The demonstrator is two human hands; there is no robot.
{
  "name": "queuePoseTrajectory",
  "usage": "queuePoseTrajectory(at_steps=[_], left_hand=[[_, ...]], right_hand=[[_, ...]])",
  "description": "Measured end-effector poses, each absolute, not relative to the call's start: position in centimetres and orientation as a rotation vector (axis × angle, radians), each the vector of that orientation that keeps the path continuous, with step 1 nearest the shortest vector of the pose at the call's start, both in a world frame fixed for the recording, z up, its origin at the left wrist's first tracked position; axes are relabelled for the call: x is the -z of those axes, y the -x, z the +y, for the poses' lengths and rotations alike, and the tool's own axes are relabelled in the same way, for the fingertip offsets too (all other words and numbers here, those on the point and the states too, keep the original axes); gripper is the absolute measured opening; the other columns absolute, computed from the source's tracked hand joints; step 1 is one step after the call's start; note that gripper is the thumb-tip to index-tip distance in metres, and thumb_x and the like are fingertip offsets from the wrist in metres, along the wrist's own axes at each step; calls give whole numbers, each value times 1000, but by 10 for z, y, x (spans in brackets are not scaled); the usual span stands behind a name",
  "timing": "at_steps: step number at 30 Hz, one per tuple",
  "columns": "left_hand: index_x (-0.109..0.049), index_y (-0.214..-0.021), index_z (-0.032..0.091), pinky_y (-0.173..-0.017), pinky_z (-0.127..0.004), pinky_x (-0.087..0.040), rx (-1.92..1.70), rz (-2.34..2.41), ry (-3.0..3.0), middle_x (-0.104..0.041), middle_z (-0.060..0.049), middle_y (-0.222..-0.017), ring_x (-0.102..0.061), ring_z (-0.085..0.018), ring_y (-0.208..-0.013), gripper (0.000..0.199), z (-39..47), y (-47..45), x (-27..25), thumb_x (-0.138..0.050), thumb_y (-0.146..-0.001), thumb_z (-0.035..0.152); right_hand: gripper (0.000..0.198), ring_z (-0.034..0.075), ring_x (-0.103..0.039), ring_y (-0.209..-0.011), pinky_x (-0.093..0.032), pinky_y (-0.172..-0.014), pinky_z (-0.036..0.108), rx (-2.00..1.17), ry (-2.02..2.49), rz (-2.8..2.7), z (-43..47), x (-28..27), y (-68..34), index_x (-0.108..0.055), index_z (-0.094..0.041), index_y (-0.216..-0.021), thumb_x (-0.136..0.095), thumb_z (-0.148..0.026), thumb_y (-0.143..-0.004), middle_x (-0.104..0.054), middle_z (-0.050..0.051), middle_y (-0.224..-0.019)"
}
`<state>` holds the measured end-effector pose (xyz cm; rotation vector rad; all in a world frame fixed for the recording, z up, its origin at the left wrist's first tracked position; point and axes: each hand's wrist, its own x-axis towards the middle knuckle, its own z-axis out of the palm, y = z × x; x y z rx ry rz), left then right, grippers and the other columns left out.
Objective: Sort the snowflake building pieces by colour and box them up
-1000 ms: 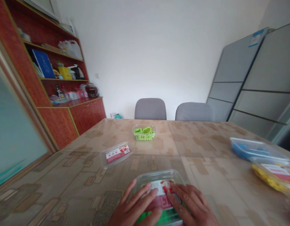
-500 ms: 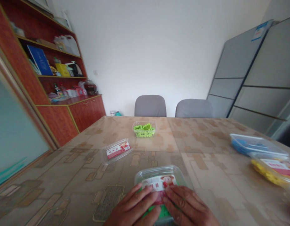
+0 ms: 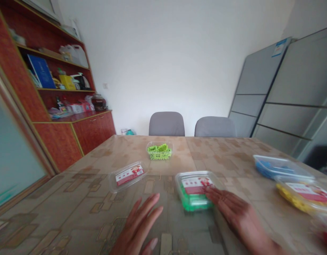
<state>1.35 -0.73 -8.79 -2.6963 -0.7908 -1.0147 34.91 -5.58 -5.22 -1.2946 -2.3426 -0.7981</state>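
One lidded green-filled tub [image 3: 196, 191] stands on the table [image 3: 80, 219]. Right hand [image 3: 236, 209]: fingers together at its right edge, cannot tell whether pinching; left hand [image 3: 138, 226]: grip spread. Loose lid [image 3: 129, 176]: one.

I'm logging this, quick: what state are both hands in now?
Left hand: open, holding nothing.
Right hand: at the right side of the clear, rectangular plastic box of green pieces; grip cannot be told.
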Motion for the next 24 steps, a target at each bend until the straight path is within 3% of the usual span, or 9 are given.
queuePoseTrajectory(at_steps=[6, 12, 15, 18, 21, 24], left_hand=[[-32, -143, 17, -106, -41, -35, 910, -869, 2687, -28, -8, -152, -33, -22, -136, 51, 0, -12, 98, -37, -92, 18], [-30, -144, 22, -106, -47, -35, 819, -1010, 2677, -29, -7, -152, -34, -26, -135, 56, 12, -3, 86, -43, -90, 19], [-29, -144, 26, -106, -50, -35, 857, -1176, 2605, -32, -7, -150, -34, -27, -135, 57, 35, 12, 84, -44, -89, 21], [-31, -142, 22, -105, -52, -34, 878, -1353, 2529, -39, -12, -146, -37, -30, -133, 57, 66, 33, 91, -47, -88, 27], [-39, -137, 16, -104, -56, -33, 850, -1542, 2459, -42, -18, -142, -39, -35, -131, 57, 88, 51, 99, -50, -85, 36], [-43, -134, 15, -106, -56, -30, 878, -1614, 2448, -45, -18, -141, -39, -35, -131, 55, 96, 55, 99, -48, -85, 39]], right_hand=[[38, 23, -69, -95, -57, -77, 33, 974, 1668, -2018, -12, 65, -443, -64, -19, -112, -34, -10, -89, -73, 10, -106], [41, 29, -70, -85, -55, -62, 36, 904, 2026, -1804, 2, 85, -510, -62, -19, -112, -34, -10, -85, -72, 15, -102], [43, 32, -68, -87, -53, -69, 40, 883, 2001, -1822, 0, 88, -522, -63, -16, -109, -31, -7, -82, -72, 18, -96], [45, 33, -65, -96, -50, -83, 44, 879, 1894, -1871, 2, 84, -516, -63, -12, -107, -33, -2, -76, -70, 21, -101], [45, 33, -60, -106, -47, -90, 48, 827, 1731, -1893, 6, 77, -493, -60, -12, -110, -37, -6, -72, -67, 18, -108], [38, 30, -60, -107, -47, -92, 48, 621, 1642, -1855, 12, 72, -456, -61, -17, -108, -39, -13, -77, -68, 14, -107]])
